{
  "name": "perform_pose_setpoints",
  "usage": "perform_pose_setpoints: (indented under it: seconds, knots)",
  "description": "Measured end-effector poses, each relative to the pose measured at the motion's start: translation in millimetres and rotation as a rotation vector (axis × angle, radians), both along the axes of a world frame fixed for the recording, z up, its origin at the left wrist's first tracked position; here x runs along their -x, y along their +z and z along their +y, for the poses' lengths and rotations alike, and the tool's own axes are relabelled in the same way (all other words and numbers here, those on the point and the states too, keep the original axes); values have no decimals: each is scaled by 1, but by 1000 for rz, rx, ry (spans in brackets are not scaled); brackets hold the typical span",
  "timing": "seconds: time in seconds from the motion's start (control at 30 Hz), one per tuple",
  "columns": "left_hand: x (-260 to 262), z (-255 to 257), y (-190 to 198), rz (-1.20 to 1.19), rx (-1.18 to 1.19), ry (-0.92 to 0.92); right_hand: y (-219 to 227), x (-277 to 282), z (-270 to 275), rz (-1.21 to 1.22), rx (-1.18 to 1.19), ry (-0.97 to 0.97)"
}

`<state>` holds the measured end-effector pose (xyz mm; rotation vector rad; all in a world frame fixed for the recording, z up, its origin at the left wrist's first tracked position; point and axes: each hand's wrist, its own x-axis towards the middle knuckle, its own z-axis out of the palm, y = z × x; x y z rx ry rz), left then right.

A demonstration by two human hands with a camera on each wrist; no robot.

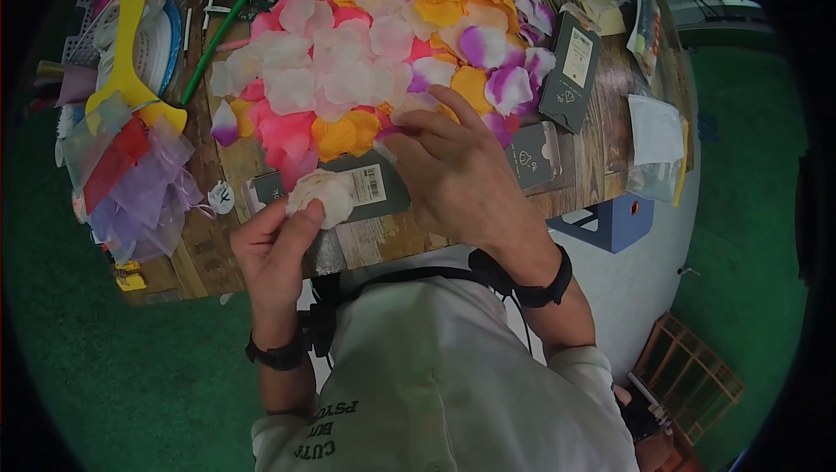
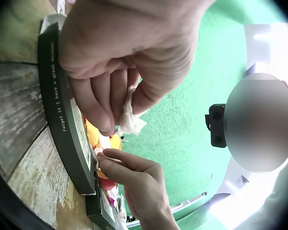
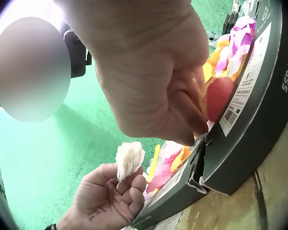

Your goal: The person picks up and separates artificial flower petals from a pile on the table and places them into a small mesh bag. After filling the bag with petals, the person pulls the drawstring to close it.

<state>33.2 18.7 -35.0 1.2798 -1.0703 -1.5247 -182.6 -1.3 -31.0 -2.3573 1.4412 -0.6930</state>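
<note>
One wooden table (image 1: 607,154) is bearing a broad heap of artificial petals (image 1: 361,71), with dark printed cartons (image 1: 394,180) fencing its near side. Trouble could be brewing there: a nudging wrist might be opening a gap, spilling petals. The right hand (image 1: 466,180) is arching over that fence, palm down, fingertips narrowing on a pale petal (image 2: 98,161) at the heap's edge. The left hand (image 1: 277,250) is pinching a white petal bundle (image 1: 325,197) above a carton, thumb uppermost; too loose a pinch could be shedding layers.
</note>
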Motion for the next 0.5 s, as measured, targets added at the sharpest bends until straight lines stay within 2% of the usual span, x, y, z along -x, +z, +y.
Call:
perform_pose_setpoints:
  seconds: [0.1, 0.17, 0.3, 0.37, 0.5]
  knots:
    - [-1, 0, -2, -7, -3, 0, -9, -1, -4, -9, 67, -25]
    - [-1, 1, -2, 3, -12, 2, -12, -3, -6, -112, 215, -55]
    - [-1, 0, 1, -23, -21, 10, -1, -7, -4, -131, 156, -77]
    - [1, -1, 1, -22, -19, 11, -4, -5, -3, 2, 95, -55]
    - [0, 0, 1, -50, -38, 9, -5, -4, -3, 37, 126, -61]
